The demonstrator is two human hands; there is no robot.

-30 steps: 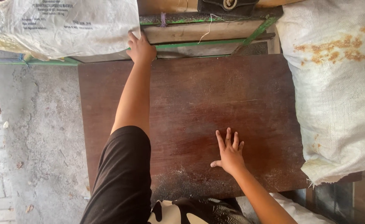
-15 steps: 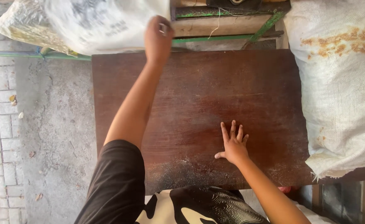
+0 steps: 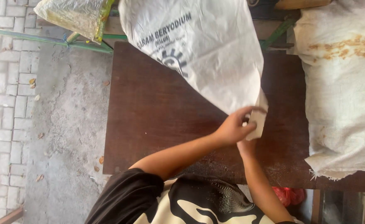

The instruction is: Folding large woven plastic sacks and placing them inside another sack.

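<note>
A large white woven sack (image 3: 207, 49) with dark print hangs down from the far side over the dark brown wooden table (image 3: 157, 108). My left hand (image 3: 234, 126) reaches across from the left and pinches the sack's lower corner just above the tabletop. My right hand (image 3: 247, 146) comes up from below and sits right under the left hand at that same corner. It is mostly hidden by the left hand, so its grip does not show.
A full, rust-stained white sack (image 3: 340, 91) lies on the table's right end. A yellowish plastic bag (image 3: 72, 14) rests on a green metal rail (image 3: 24, 36) at top left. Concrete and brick paving (image 3: 8, 83) lie left of the table. Something red (image 3: 288, 195) shows below the near edge.
My left hand has pulled the white sack from the far left edge down over the table toward me. My right hand has left its flat rest on the tabletop and joined the left at the sack's corner.
</note>
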